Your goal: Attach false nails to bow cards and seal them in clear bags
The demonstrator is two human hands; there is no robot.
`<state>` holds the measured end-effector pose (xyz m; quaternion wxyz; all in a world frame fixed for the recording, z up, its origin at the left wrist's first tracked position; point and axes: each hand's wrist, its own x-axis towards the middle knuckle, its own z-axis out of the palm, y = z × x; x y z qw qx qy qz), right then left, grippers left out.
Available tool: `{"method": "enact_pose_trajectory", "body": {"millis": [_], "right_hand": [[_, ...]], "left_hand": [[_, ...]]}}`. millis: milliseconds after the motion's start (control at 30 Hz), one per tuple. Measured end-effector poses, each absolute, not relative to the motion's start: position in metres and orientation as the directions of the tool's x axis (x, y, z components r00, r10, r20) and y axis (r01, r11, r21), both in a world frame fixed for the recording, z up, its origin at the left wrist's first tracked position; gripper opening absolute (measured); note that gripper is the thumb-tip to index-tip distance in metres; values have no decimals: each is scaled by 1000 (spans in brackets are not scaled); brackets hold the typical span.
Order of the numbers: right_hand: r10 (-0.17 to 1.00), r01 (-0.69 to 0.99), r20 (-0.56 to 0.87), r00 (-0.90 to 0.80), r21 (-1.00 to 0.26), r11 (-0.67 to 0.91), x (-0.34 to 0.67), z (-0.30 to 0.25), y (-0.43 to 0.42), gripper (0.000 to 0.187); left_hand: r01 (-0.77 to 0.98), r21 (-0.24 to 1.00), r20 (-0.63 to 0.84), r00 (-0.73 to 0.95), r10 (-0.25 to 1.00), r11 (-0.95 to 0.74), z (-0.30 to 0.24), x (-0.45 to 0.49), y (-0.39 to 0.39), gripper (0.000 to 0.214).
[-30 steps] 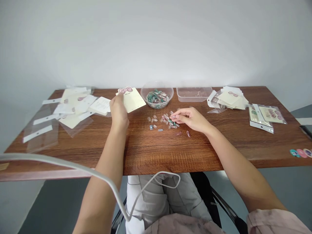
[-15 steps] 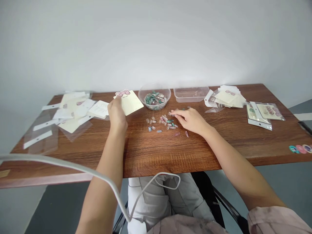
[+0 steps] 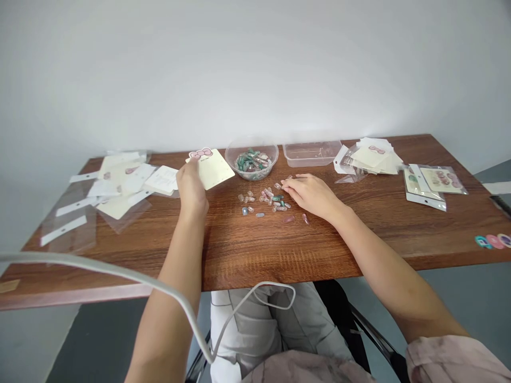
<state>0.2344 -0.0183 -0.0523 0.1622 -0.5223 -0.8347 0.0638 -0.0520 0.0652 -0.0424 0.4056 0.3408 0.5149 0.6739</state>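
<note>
My left hand [image 3: 191, 186] is closed on a cream backing card [image 3: 215, 169] with a pink bow at its top, held tilted above the table. Scattered over the wood are press-on nails [image 3: 268, 195] in clear, pink, green and blue-grey tones. At their right edge, my right hand [image 3: 309, 192] reaches down with its fingers drawn together. Whatever those fingertips pinch is too small to make out. Behind the scatter stands a clear round bowl [image 3: 255, 174] of green and pinkish nails. Two purplish-pink nails [image 3: 288, 218] lie nearer to me.
Clear bags [image 3: 69, 229] and cards [image 3: 120, 181] overlap at left. A shallow clear tray [image 3: 311, 158] stands by the wall. Right of it are stacked cards [image 3: 373, 157] and packaged nail sets [image 3: 433, 183]. A white cable [image 3: 171, 292] hangs across the front.
My right fingertips have shifted slightly to the right, and a clear nail lies just left of them. My left hand keeps its hold on the card, almost unmoved.
</note>
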Motion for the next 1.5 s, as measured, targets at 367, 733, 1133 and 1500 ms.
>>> {"method": "enact_pose_trajectory", "body": {"millis": [367,733,1133,1500], "right_hand": [[857,813,226,-463,-277,512,241,-58,-12,30],[868,807,323,-378,-344,480,240,-50,-16,30],[873,807,297,-387,-348,476,237,-45,-23,22],[884,845,236,-405,-272,460,230,-52,-21,23]], "left_hand": [[-201,970,30,-449,893,-134,-40,-49,64,16],[-168,975,61,-440,896,-149,-43,-50,65,20],[-204,969,36,-448,893,-141,-40,-47,62,20],[-209,970,23,-434,901,-125,-42,-48,63,17]]}}
